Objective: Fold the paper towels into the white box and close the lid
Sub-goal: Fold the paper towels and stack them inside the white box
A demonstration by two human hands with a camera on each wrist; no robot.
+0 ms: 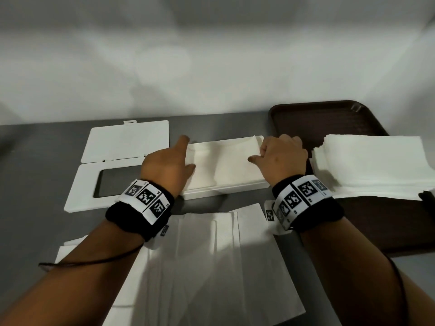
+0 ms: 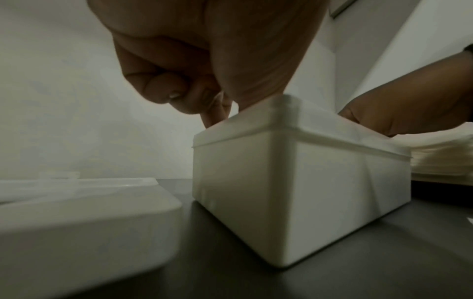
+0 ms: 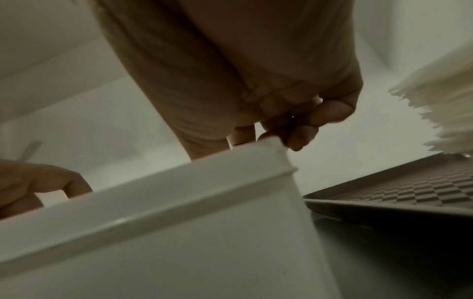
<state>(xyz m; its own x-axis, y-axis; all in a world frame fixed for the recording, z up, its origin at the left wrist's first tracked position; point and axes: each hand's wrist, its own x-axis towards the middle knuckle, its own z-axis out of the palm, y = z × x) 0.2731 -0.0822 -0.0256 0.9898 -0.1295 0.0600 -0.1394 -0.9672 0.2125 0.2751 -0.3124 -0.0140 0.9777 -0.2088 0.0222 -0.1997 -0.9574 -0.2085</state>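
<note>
The white box (image 1: 223, 189) stands open mid-table with folded paper towels (image 1: 223, 161) lying inside. My left hand (image 1: 171, 161) is at the box's left end: its index finger (image 2: 215, 115) reaches down into the far corner, the thumb rests on the towels, and the other fingers are curled outside the box. My right hand (image 1: 280, 154) is at the right end with its fingers (image 3: 302, 137) curled over the rim around the towels' end and its thumb lying on top. The lid (image 1: 80, 189), its flap (image 1: 127, 140) open, lies flat left of the box.
A brown tray (image 1: 329, 118) at the right carries a tall stack of paper towels (image 1: 367, 161). Several unfolded towels (image 1: 211, 255) lie spread on the grey table (image 1: 35, 172) between me and the box. A white wall stands close behind.
</note>
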